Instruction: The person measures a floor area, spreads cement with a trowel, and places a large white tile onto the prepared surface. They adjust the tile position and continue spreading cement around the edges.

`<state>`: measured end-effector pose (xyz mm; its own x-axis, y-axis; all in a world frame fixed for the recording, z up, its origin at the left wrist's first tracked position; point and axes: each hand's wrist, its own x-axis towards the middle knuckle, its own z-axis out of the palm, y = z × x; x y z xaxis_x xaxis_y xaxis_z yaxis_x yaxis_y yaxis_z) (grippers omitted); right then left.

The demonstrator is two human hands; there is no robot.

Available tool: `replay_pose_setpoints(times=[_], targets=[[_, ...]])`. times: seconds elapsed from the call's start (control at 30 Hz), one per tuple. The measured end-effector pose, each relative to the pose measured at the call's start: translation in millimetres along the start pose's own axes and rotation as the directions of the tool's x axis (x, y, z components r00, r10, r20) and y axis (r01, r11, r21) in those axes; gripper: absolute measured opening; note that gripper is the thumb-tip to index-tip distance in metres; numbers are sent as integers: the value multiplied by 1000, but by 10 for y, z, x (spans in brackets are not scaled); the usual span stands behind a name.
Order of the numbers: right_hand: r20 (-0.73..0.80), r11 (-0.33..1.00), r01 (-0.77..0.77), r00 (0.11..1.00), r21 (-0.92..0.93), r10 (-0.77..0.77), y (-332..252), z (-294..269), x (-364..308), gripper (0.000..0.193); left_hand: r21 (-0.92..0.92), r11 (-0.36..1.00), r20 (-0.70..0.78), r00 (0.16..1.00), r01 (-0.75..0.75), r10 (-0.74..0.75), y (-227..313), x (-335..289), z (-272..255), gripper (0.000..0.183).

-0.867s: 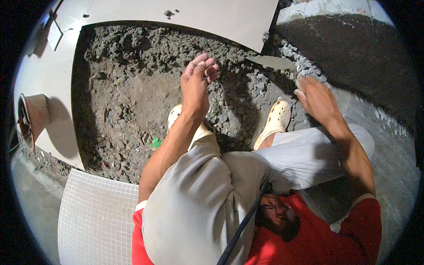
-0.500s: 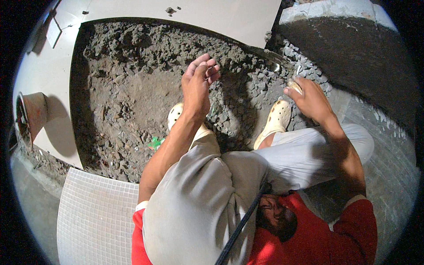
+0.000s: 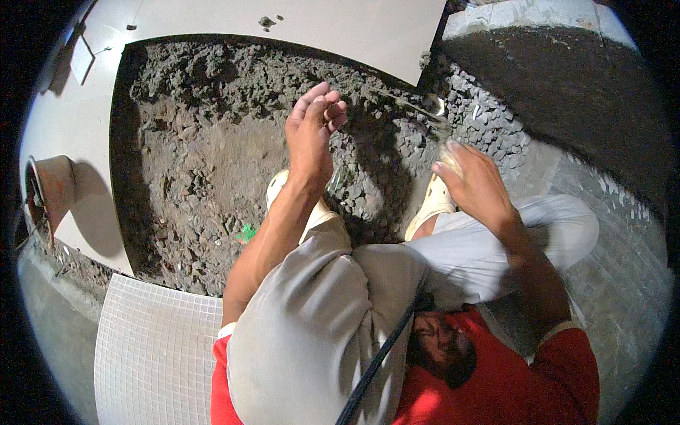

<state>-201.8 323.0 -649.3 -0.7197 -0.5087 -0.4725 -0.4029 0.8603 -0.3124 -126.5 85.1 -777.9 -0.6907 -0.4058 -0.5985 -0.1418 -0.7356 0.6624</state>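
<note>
Trowel (image 3: 423, 110) in the right hand (image 3: 480, 178), left hand (image 3: 312, 131) empty over the rubble (image 3: 219, 156).
The right hand grasps the handle, probably so the blade can reach the loose ground near the pale tile's (image 3: 319, 25) corner with fingers clear; the left hand hangs half-curled, holding nothing.

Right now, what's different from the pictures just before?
The right hand has moved left and a little closer to the body, bringing the trowel with it. Nothing was grabbed or let go. The left hand stayed loosely curled, and the bucket and cream clogs stayed put.
</note>
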Motion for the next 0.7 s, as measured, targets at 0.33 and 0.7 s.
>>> replay_pose_setpoints(times=[0.33, 0.7], targets=[[-124, 987, -132, 982, 94, 143, -13, 315, 250, 51, -72, 997, -47, 999, -25, 21, 78, -53, -125, 35], [-104, 987, -140, 983, 78, 148, -118, 304, -148, 47, -55, 995, -135, 988, -86, 78, 216, 24, -226, 43]])
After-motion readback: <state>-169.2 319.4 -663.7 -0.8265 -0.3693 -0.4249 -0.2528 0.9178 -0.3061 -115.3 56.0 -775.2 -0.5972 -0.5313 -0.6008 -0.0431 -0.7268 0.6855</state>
